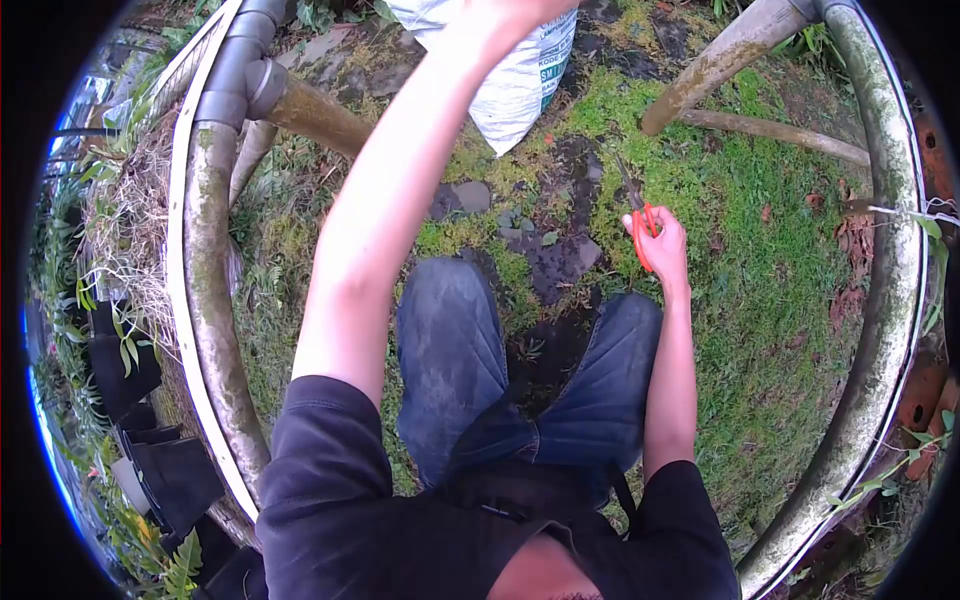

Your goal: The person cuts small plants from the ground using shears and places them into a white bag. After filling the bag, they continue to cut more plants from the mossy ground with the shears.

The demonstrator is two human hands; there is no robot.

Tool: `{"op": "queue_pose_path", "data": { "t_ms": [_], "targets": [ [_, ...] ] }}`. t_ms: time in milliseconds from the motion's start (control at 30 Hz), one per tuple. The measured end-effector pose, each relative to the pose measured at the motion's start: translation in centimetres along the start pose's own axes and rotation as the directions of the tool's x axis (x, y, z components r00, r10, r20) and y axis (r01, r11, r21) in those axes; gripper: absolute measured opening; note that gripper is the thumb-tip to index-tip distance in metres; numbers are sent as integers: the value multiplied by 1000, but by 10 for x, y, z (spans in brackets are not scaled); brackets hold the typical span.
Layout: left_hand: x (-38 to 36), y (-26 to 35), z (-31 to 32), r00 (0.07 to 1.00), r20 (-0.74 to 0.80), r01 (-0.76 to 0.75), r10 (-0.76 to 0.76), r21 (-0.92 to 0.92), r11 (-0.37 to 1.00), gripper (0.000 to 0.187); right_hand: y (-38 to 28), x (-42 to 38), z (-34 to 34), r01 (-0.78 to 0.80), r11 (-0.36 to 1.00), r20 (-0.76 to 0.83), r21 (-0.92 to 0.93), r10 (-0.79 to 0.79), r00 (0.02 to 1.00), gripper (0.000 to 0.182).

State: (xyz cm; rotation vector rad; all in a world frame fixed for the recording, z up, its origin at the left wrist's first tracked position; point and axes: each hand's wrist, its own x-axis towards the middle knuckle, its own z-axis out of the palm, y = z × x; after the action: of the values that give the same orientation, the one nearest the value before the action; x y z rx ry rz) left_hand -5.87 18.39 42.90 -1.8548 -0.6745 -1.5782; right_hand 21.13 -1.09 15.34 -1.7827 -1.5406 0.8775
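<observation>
A pair of scissors with orange handles is in my right hand, near my right knee. Their dark, narrow blades point up and away from me over the mossy ground. My left arm reaches far forward, and my left hand is at the top edge of the view, its fingers cut off by the frame. Directly at that hand is a white woven sack with green and dark printing, one corner pointing down towards me. My forearm overlaps part of the sack.
Mossy pipe rails curve along the left and right, joined to slanting posts. Flat dark stones lie in the grass before my knees. Dry straw and black plant bags sit beyond the left rail.
</observation>
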Motion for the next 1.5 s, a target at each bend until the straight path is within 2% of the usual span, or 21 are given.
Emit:
{"op": "queue_pose_path", "data": {
  "t_ms": [33,67,100,133,167,200,267,300,367,467,567,600,700,733,833,967,1067,1133,1267,1367,1500],
  "targets": [
    [-43,18,-5,974,216,104,-73,-136,985,19,8,3,-1,-3,1000,-5,-8,3,1000,48],
    [-86,35,-11,896,430,232,-109,-246,941,18,20,6,0,-6,1000,-1,-3,6,1000,47],
    [-127,48,-22,690,699,456,-187,-219,863,20,28,4,-2,-6,1000,2,-12,6,1000,47],
    [-167,56,-34,423,876,663,-233,-124,739,24,30,2,-5,-7,1000,5,-22,7,1000,47],
    [-211,58,-45,194,950,737,-246,24,675,31,32,1,-11,-5,999,6,-32,5,1000,46],
    [-261,59,-55,40,968,757,-247,132,640,42,33,-1,-15,-34,997,26,-68,36,999,45],
    [-336,68,-82,-205,915,704,-348,385,598,59,41,-4,-18,-45,996,33,-79,47,998,39],
    [-368,74,-90,-258,897,704,-358,428,566,64,47,-5,-18,-50,995,37,-85,53,998,36],
    [-385,98,-98,-222,888,738,-404,423,526,55,66,-6,-11,-34,991,80,-128,44,996,42],
    [-426,115,-90,-41,880,721,-474,354,595,40,75,-7,6,-15,974,125,-228,45,991,51],
    [-438,110,-81,-108,820,678,-562,474,561,24,65,-7,28,-49,951,233,-305,124,964,54],
    [-440,104,-81,-55,790,682,-610,476,555,23,63,-5,36,-23,941,259,-337,116,959,54],
    [-436,87,-84,-314,639,739,-702,629,242,25,63,7,61,116,904,334,-412,31,942,51],
    [-448,82,-86,-273,620,758,-736,610,233,25,63,13,68,137,904,376,-406,28,926,50],
    [-438,78,-90,-360,564,803,-744,593,61,27,54,29,88,243,865,421,-440,-41,906,50],
    [-433,74,-97,-351,591,787,-727,606,113,25,50,52,115,327,833,445,-446,-111,889,49],
    [-431,73,-97,-403,573,796,-714,605,36,23,48,60,133,444,784,440,-433,-246,864,46],
    [-432,71,-98,-389,575,803,-720,594,42,23,53,67,147,509,739,447,-441,-311,839,44],
    [-431,72,-102,-379,558,819,-738,573,13,24,50,73,168,517,709,519,-480,-246,819,44],
    [-431,71,-106,-376,568,816,-732,577,29,23,46,70,175,466,726,499,-506,-195,845,44],
    [-435,71,-110,-345,586,840,-733,541,37,23,47,68,177,496,714,503,-494,-231,833,44]
  ]
}}
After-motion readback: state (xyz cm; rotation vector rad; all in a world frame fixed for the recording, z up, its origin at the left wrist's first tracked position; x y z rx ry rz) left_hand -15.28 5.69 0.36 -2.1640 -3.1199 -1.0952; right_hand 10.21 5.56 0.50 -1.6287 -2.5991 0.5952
